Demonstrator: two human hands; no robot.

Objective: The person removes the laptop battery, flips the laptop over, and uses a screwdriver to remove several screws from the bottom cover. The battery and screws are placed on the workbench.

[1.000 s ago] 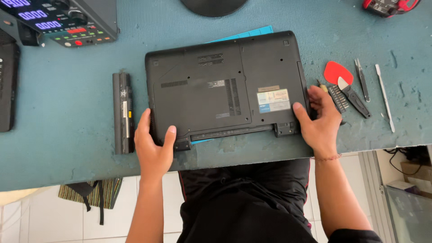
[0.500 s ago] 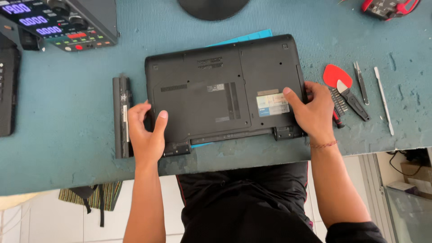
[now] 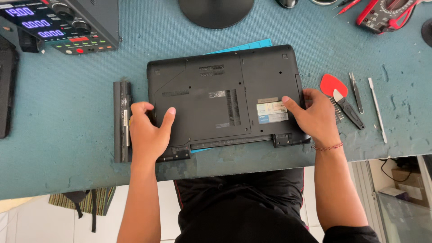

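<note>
A black laptop [image 3: 225,90] lies upside down on the teal work mat, its empty battery bay toward me. My left hand [image 3: 146,132] grips its near left corner, thumb on the bottom cover and fingers around the left edge. My right hand [image 3: 315,117] clasps the near right corner, thumb resting by a pale label. A long black battery pack [image 3: 121,121] lies just left of the laptop, beside my left hand.
A bench power supply [image 3: 63,22] with lit displays stands at the back left. A red pick [image 3: 332,84], a small knife [image 3: 348,110], tweezers [image 3: 355,92] and a thin spudger [image 3: 377,110] lie to the right. A multimeter [image 3: 387,15] sits back right. The table edge [image 3: 225,171] runs close to me.
Both hands have slid farther up onto the laptop's near corners, and the laptop has shifted slightly away from the table edge.
</note>
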